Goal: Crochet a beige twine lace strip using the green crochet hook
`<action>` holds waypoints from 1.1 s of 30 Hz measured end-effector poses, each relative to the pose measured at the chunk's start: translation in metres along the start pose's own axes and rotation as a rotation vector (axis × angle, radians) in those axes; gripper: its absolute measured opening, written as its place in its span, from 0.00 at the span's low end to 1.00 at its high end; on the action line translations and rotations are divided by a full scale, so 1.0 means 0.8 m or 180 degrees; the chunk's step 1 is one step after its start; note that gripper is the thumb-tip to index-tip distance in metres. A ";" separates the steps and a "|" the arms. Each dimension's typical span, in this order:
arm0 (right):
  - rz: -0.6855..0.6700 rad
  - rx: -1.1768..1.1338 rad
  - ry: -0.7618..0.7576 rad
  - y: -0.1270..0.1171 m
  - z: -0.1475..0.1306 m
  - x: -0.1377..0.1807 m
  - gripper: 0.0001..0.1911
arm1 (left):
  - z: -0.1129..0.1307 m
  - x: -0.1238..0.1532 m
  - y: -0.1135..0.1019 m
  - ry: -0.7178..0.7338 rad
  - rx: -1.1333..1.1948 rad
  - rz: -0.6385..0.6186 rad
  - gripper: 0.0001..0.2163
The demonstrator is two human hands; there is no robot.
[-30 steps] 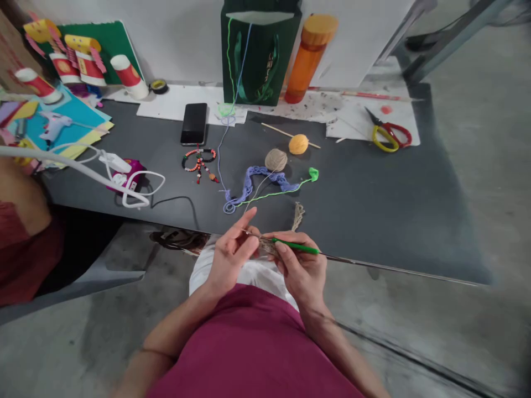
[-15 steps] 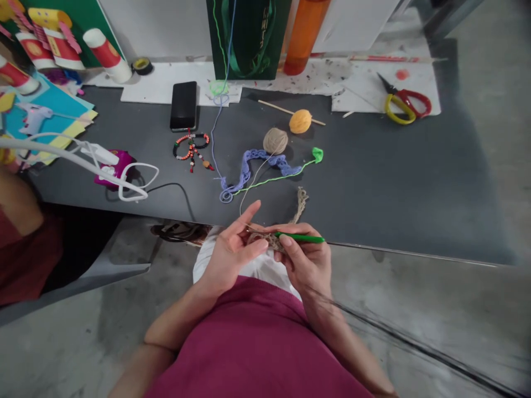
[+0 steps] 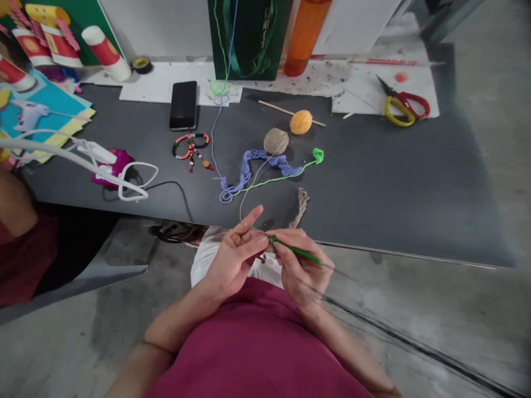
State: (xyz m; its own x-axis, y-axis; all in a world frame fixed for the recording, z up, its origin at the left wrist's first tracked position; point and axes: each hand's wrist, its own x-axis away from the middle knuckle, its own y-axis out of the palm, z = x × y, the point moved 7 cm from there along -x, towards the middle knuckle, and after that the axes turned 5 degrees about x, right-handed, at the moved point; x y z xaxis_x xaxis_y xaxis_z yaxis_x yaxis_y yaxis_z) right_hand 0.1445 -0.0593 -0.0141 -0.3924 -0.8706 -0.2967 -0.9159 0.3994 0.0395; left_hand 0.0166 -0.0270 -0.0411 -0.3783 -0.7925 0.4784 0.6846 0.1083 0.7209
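Note:
My left hand (image 3: 232, 254) pinches a beige crochet piece (image 3: 270, 246) between thumb and fingers, its index finger raised with the yarn running past it. In my right hand (image 3: 305, 265) is a green-handled crochet hook (image 3: 299, 252), its tip at the beige stitches by my left thumb. A beige braided tail (image 3: 302, 205) lies over the table edge beyond my right hand. From the beige yarn ball (image 3: 276, 141) a strand crosses a blue-purple crocheted strip (image 3: 246, 166) down to my left hand. Most of the beige piece is hidden by my fingers.
An orange yarn ball (image 3: 301, 122) touches a thin wooden stick (image 3: 274, 108). Scissors (image 3: 402, 105) lie at the right back, a black phone (image 3: 183, 105) and a beaded bracelet (image 3: 191, 148) at the left. White cables (image 3: 70, 152) cross the left side, where a person's arm (image 3: 16, 193) shows.
The green hook has tilted, its handle end dropping toward me and its tip moving left to my left thumb. My left fingers have curled in closer around the beige piece.

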 end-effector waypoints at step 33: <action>-0.0239 -0.0293 -0.0091 0.003 -0.024 -0.009 0.06 | 0.015 0.016 0.014 0.0629 -0.0278 -0.0083 0.28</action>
State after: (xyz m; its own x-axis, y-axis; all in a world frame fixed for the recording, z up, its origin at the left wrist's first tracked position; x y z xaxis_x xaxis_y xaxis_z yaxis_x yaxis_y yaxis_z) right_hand 0.1436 -0.0577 0.0066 -0.3210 -0.8880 -0.3293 -0.9471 0.3040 0.1032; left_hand 0.0119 -0.0287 -0.0205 -0.2729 -0.8976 0.3462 0.7308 0.0406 0.6813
